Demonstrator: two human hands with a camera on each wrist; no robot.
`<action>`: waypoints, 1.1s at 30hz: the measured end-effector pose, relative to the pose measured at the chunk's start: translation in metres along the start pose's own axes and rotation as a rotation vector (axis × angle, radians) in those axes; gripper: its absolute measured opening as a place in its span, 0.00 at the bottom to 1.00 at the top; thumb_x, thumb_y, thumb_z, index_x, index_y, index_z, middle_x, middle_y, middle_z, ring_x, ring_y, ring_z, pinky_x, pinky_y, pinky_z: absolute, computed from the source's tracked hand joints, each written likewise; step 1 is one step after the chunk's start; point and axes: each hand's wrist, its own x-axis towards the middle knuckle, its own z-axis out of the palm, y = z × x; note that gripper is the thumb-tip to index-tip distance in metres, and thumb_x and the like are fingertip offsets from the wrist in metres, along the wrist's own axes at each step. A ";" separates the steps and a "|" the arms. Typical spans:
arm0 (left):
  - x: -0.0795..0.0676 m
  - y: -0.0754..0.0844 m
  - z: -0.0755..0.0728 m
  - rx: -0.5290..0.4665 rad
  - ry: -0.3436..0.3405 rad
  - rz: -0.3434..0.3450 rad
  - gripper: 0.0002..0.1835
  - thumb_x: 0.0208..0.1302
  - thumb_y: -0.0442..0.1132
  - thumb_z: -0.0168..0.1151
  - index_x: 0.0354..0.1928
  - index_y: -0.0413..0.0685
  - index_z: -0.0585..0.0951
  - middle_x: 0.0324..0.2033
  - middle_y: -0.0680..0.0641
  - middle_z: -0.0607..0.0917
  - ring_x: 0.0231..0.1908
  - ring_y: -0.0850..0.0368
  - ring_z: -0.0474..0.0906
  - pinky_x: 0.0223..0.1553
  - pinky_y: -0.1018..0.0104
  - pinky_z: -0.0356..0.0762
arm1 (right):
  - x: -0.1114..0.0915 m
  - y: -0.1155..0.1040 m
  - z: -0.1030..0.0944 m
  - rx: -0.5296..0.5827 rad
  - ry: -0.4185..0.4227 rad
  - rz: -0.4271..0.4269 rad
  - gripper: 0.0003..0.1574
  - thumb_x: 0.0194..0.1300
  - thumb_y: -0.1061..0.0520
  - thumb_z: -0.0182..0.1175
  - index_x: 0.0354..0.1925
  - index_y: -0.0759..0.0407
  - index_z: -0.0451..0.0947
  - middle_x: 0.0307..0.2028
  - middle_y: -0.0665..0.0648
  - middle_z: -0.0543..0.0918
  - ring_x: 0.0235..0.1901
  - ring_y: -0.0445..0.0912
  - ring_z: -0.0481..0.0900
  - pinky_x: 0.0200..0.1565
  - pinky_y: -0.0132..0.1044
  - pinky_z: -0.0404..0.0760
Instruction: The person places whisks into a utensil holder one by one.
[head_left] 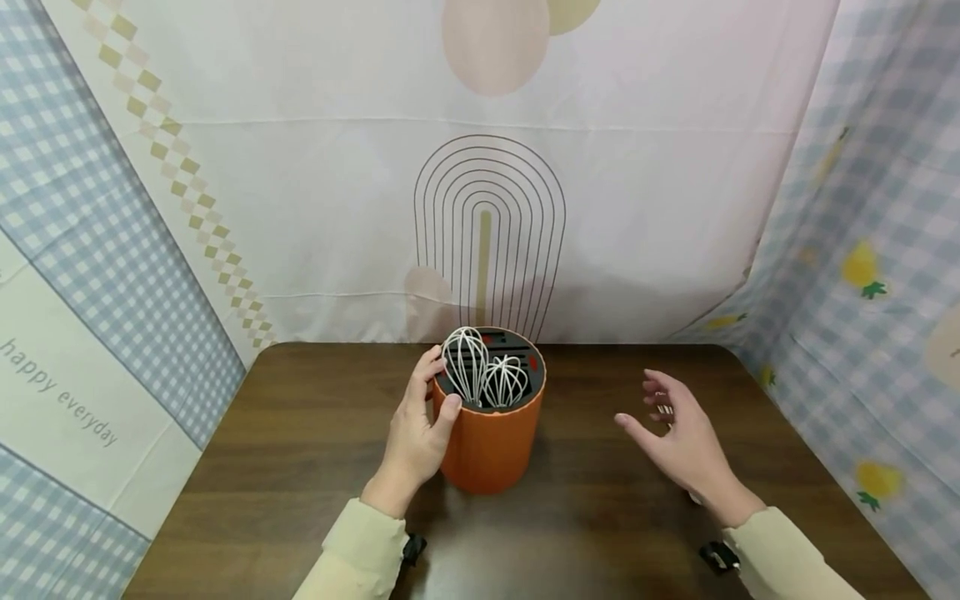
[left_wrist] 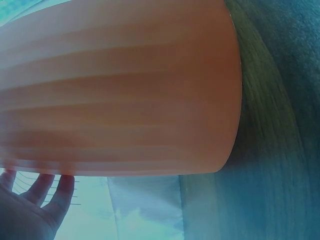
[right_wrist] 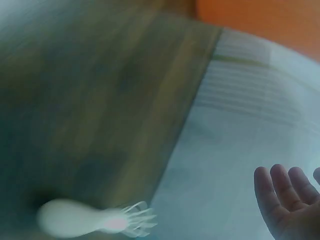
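Note:
My left hand [head_left: 420,442] grips the left side of an orange utensil holder [head_left: 491,454], its thumb at the front rim and its fingers round the side. Two wire whisks stand in the holder's dark slotted top: a taller whisk [head_left: 466,354] and a smaller, rounder whisk [head_left: 506,382]. To the right, my right hand [head_left: 686,442] hovers over the table with fingers loosely bent and nothing held. Behind that hand, mostly hidden in the head view, is a small white whisk [right_wrist: 75,218]; the right wrist view shows it standing on its thick handle, apart from the fingers.
The dark wooden table [head_left: 300,467] ends against a pale patterned cloth [head_left: 337,208] at the back. Checked cloths hang at the left [head_left: 97,208] and right [head_left: 862,333] sides. Red bits show in the holder's slots.

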 end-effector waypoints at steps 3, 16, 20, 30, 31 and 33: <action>0.000 0.000 0.001 0.004 0.001 0.009 0.28 0.69 0.52 0.52 0.68 0.57 0.63 0.71 0.58 0.61 0.63 0.58 0.68 0.55 0.45 0.72 | -0.007 0.017 -0.006 -0.024 -0.012 0.057 0.48 0.57 0.42 0.70 0.69 0.55 0.62 0.52 0.56 0.75 0.45 0.49 0.76 0.41 0.35 0.76; 0.000 0.001 0.000 0.008 0.011 0.007 0.28 0.69 0.51 0.53 0.68 0.54 0.64 0.71 0.55 0.62 0.62 0.56 0.69 0.56 0.49 0.72 | -0.024 0.059 -0.018 -0.031 -0.048 0.213 0.51 0.60 0.39 0.65 0.70 0.63 0.57 0.52 0.65 0.75 0.48 0.57 0.76 0.41 0.43 0.79; 0.001 0.001 -0.001 0.009 0.016 0.005 0.27 0.69 0.50 0.53 0.68 0.54 0.64 0.71 0.56 0.62 0.62 0.56 0.69 0.56 0.50 0.72 | -0.027 0.068 -0.020 0.006 -0.096 0.377 0.55 0.62 0.33 0.60 0.71 0.65 0.53 0.56 0.70 0.72 0.51 0.62 0.75 0.46 0.55 0.75; 0.001 0.001 0.000 0.000 0.009 0.005 0.28 0.69 0.49 0.54 0.68 0.54 0.63 0.71 0.55 0.62 0.62 0.55 0.68 0.56 0.50 0.72 | -0.029 0.084 -0.022 0.162 -0.190 0.644 0.64 0.60 0.28 0.57 0.71 0.72 0.48 0.59 0.77 0.66 0.51 0.63 0.76 0.42 0.45 0.81; 0.001 0.001 0.000 0.002 0.008 0.003 0.28 0.69 0.49 0.53 0.68 0.54 0.63 0.71 0.56 0.62 0.62 0.56 0.68 0.57 0.50 0.71 | -0.029 0.085 -0.023 0.186 -0.203 0.660 0.64 0.60 0.28 0.57 0.71 0.73 0.47 0.60 0.78 0.64 0.52 0.63 0.75 0.42 0.44 0.81; 0.000 0.000 0.000 0.001 0.007 0.001 0.28 0.68 0.50 0.54 0.68 0.55 0.63 0.71 0.57 0.62 0.63 0.56 0.68 0.57 0.50 0.71 | -0.029 0.087 -0.023 0.228 -0.238 0.695 0.67 0.60 0.28 0.57 0.72 0.74 0.44 0.62 0.79 0.61 0.55 0.65 0.72 0.43 0.44 0.82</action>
